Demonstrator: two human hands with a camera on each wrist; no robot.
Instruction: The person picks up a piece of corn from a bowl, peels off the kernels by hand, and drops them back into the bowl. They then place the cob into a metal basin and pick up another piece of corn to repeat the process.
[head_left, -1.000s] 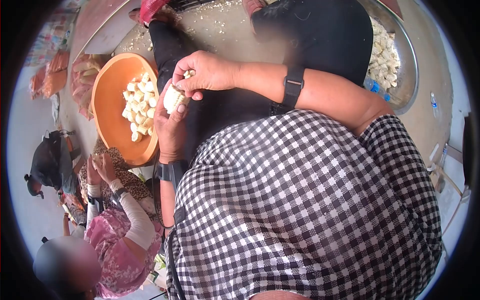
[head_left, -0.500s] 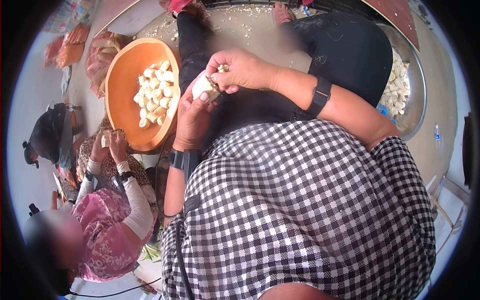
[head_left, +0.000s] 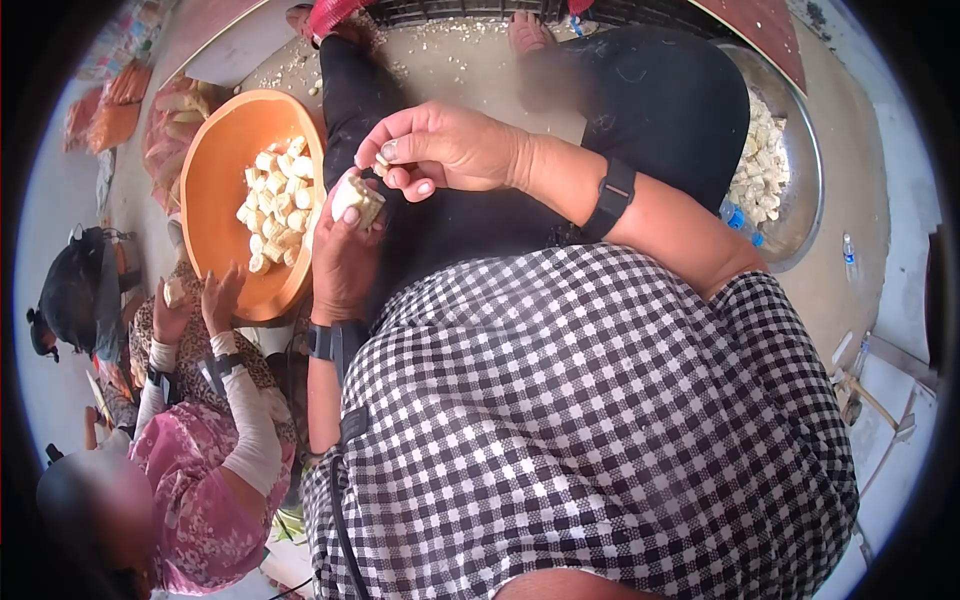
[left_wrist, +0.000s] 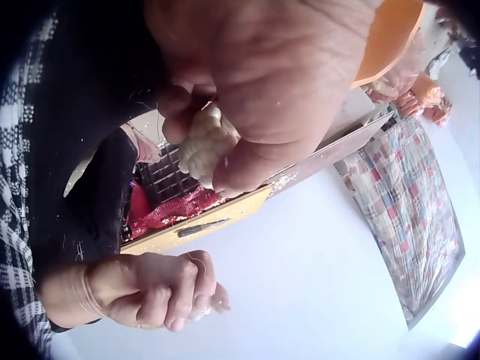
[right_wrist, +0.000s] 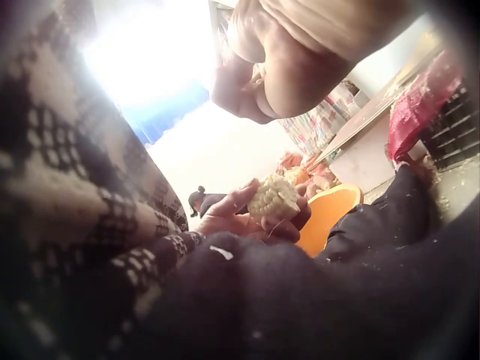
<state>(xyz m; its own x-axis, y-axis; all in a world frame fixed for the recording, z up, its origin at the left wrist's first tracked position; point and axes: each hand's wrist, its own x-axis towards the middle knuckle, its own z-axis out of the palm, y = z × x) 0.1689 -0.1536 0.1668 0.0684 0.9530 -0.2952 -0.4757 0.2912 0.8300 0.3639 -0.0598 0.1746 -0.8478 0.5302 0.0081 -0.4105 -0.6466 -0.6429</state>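
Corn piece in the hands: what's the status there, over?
Left hand gripping corn piece. Right hand just off it, pinching a small pale bit. Nothing visible between hand and corn.

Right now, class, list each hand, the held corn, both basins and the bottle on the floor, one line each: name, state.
Left hand, curled round the corn piece
Right hand, pinching small pale bits
Corn piece, held, kernels on it
Orange basin, part-filled with corn pieces
Metal basin, holding heaped pale pieces
Bottle, on the floor, contents too small to tell
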